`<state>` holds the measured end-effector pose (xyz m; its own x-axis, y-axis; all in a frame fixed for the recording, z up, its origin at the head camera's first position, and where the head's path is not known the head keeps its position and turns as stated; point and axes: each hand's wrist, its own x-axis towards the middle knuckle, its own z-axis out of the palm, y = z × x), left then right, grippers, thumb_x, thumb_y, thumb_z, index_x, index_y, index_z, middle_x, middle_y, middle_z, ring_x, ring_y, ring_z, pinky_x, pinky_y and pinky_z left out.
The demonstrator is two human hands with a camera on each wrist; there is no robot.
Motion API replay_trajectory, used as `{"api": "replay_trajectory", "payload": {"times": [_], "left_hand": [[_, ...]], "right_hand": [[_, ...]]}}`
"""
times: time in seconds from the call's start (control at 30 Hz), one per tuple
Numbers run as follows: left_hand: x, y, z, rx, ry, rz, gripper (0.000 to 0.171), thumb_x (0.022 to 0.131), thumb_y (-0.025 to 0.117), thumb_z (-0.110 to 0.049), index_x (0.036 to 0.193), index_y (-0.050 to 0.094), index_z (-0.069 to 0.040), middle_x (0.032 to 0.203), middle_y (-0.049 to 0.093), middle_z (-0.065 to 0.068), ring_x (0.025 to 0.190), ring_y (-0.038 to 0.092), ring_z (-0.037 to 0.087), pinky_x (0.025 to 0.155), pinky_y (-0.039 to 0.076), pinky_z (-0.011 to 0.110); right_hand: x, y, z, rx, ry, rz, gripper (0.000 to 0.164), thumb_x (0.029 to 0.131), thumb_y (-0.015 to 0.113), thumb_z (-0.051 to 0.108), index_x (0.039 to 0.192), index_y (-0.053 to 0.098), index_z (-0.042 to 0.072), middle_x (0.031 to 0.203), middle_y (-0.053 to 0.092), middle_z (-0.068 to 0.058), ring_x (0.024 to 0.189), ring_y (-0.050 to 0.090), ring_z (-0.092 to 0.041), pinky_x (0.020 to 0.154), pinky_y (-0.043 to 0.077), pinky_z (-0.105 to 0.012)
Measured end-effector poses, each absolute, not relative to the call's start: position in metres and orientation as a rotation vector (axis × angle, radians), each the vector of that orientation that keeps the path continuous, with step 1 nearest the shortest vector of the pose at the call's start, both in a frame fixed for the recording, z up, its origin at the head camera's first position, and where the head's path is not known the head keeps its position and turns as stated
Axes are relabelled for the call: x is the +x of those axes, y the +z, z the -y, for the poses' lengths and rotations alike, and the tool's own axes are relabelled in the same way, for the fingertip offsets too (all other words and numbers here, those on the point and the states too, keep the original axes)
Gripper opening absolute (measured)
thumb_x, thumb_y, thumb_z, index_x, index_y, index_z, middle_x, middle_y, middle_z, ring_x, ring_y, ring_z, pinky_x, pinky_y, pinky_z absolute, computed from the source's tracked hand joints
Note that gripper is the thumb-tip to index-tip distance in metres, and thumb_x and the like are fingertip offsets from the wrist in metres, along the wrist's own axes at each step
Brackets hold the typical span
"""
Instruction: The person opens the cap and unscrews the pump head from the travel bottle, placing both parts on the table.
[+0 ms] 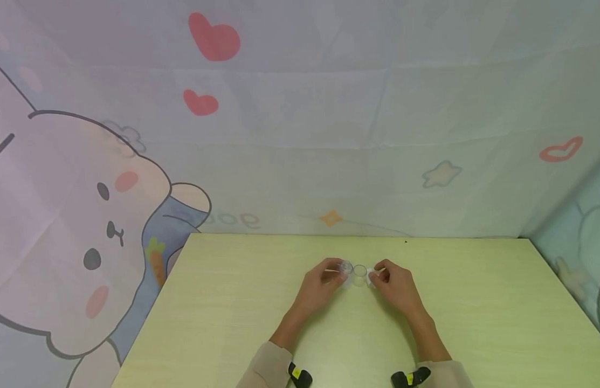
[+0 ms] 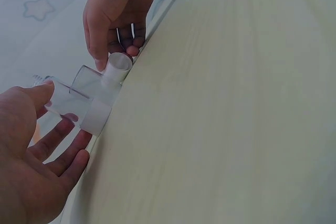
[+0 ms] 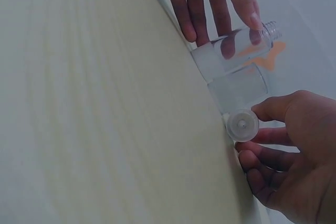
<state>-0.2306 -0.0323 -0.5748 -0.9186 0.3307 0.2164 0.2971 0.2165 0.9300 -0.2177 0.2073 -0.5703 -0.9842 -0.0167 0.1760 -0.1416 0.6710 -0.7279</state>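
Note:
My left hand (image 1: 321,286) holds a small clear bottle (image 3: 244,45) upright between thumb and fingers. The bottle has a threaded, uncapped neck and a frosted white lower part. Beside it stands a clear, open-topped cylinder (image 1: 360,273), close to the bottle and between my two hands. With thumb and fingertips, my right hand (image 1: 397,285) pinches a small round white cap (image 3: 243,125) at the cylinder's right side. In the left wrist view the cap (image 2: 119,64) looks like a short hollow tube turned on its side.
A pale yellow wooden table (image 1: 222,312) lies under both hands. Behind it hangs a printed cloth (image 1: 304,178) with hearts and a cartoon rabbit, meeting the table's back edge. A tiny dark speck (image 1: 405,242) lies near that edge.

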Motion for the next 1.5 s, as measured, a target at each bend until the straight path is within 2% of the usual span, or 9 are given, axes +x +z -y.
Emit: {"api": "replay_trajectory", "payload": {"times": [0.43, 0.77, 1.17, 1.4, 1.5], "left_hand": [[-0.2315, -0.5759, 0.0338, 0.619, 1.828, -2.426, 0.033, 0.106, 0.07, -0.026, 0.138, 0.066, -0.022, 0.13, 0.07, 0.004, 0.12, 0.07, 0.027, 0.103, 0.057, 0.043], [-0.2314, -0.5763, 0.0318, 0.621, 1.849, -2.425, 0.033, 0.106, 0.069, -0.023, 0.139, 0.065, -0.02, 0.131, 0.069, 0.006, 0.12, 0.069, 0.03, 0.103, 0.057, 0.045], [-0.2325, -0.5769, 0.0341, 0.636, 1.835, -2.429, 0.032, 0.105, 0.07, -0.025, 0.136, 0.067, -0.02, 0.13, 0.071, 0.004, 0.12, 0.069, 0.027, 0.105, 0.056, 0.041], [-0.2316, -0.5756, 0.0337, 0.639, 1.848, -2.431, 0.032, 0.105, 0.07, -0.022, 0.137, 0.066, -0.019, 0.133, 0.07, 0.004, 0.121, 0.069, 0.029, 0.105, 0.056, 0.046], [-0.2273, -0.569, 0.0327, 0.626, 1.852, -2.428, 0.033, 0.106, 0.069, -0.017, 0.139, 0.064, -0.014, 0.134, 0.069, 0.009, 0.123, 0.068, 0.033, 0.105, 0.055, 0.051]], "right_hand": [[-0.2169, -0.5686, -0.2068, 0.133, 1.196, 2.712, 0.014, 0.102, 0.071, 0.018, 0.097, 0.069, 0.005, 0.079, 0.065, -0.001, 0.075, 0.059, -0.017, 0.072, 0.051, -0.035], [-0.2187, -0.5705, -0.2081, 0.106, 1.174, 2.728, 0.014, 0.101, 0.07, 0.018, 0.094, 0.067, 0.005, 0.078, 0.064, -0.002, 0.073, 0.056, -0.017, 0.071, 0.049, -0.035], [-0.2172, -0.5673, -0.2086, 0.106, 1.179, 2.734, 0.016, 0.102, 0.071, 0.019, 0.094, 0.067, 0.006, 0.078, 0.065, -0.002, 0.073, 0.057, -0.017, 0.071, 0.05, -0.035], [-0.2155, -0.5647, -0.2094, 0.091, 1.191, 2.747, 0.017, 0.103, 0.071, 0.021, 0.095, 0.067, 0.005, 0.079, 0.065, -0.003, 0.073, 0.058, -0.017, 0.07, 0.05, -0.035], [-0.2145, -0.5632, -0.2094, 0.095, 1.192, 2.74, 0.018, 0.103, 0.07, 0.021, 0.096, 0.068, 0.005, 0.079, 0.066, -0.003, 0.073, 0.058, -0.017, 0.07, 0.05, -0.034]]}}
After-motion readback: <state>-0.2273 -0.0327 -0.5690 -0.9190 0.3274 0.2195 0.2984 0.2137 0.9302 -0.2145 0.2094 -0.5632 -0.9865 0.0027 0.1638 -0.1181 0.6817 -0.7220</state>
